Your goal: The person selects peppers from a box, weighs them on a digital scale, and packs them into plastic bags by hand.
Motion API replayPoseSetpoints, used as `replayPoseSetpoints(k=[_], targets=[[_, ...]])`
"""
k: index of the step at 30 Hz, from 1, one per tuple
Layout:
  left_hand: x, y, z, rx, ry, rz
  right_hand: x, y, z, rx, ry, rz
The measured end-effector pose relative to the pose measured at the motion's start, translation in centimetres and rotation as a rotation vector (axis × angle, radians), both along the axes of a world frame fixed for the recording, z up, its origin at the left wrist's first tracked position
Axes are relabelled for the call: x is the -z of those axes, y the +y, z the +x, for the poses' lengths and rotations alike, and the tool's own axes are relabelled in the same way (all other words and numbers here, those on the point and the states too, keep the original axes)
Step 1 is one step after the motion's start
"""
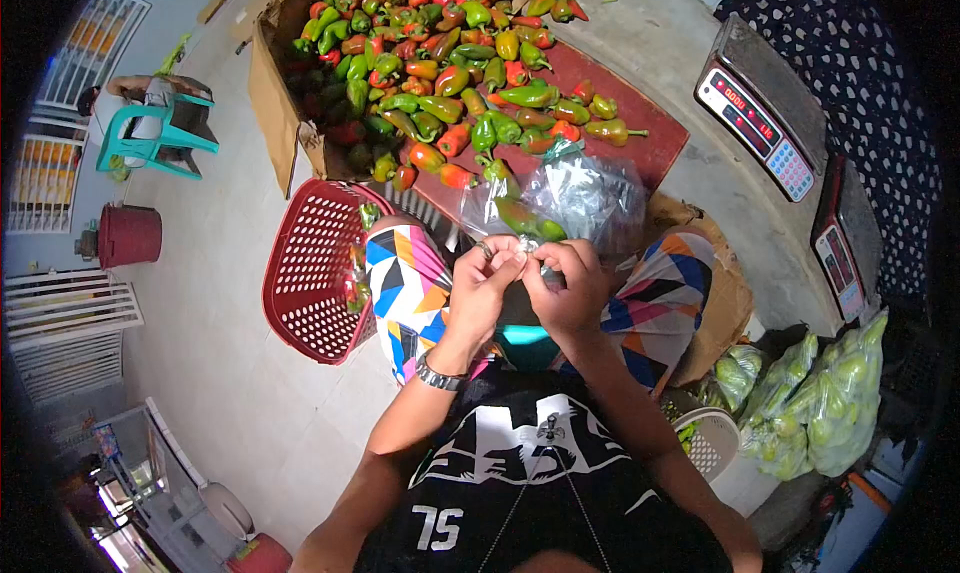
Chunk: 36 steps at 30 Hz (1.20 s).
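Both hands meet in front of my lap at the gathered neck of a clear plastic bag (528,220) with green peppers inside. My left hand (490,273) pinches the twisted plastic between thumb and fingers. Against it, my right hand (563,285) grips the same neck from the other side. Just beyond lies a bunch of clear plastic bags (590,198) on the edge of the red board (640,123). A large heap of red and green peppers (440,73) covers the board and spills from an open cardboard box (277,103).
A red perforated basket (318,273) stands by my left knee, with some bagged peppers at its side. Two digital scales (765,123) (840,253) are at the right. Filled bags of green produce (835,403) sit beside a white basket (712,438). A teal chair (160,133) stands far left.
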<state>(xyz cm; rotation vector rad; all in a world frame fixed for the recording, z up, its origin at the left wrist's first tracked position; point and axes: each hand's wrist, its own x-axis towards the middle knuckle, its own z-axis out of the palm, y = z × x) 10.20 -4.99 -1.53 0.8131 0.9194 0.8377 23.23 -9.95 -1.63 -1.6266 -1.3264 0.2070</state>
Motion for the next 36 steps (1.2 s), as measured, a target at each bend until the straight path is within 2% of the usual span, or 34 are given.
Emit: replayPoseSetpoints(k=[12, 16, 19, 22, 25, 31, 34, 36], targets=[[1.2, -1.4, 1.3, -0.109, -0.064, -0.052, -0.3, 0.0, 0.0, 0.075, 0.243, -0.156], [1.8, -1.4, 0.9, -0.074, -0.056, -0.049, 1.0, -0.1, 0.2, 0.058, 0.448, -0.275], [2.4, -1.2, 0.8, -0.051, -0.052, -0.051, 1.6, 0.0, 0.6, 0.014, 0.465, -0.291], [2.7, -0.9, 0.9, -0.023, -0.074, -0.100, 1.2, 0.5, 1.2, -0.055, 0.250, -0.270], [2.9, -0.3, 0.9, 0.002, -0.117, -0.149, 2.6, 1.1, 1.4, -0.140, 0.215, -0.163], [2.2, 0.8, 0.7, -0.003, -0.127, -0.237, 3.5, 1.5, 1.3, -0.092, 0.029, -0.099], [2.6, 1.7, 0.7, 0.046, -0.141, -0.274, 3.3, 1.7, 1.6, -0.066, -0.220, -0.138], [2.2, 2.5, 0.9, 0.081, -0.050, -0.269, 3.2, 2.2, 1.5, -0.081, -0.289, -0.155]])
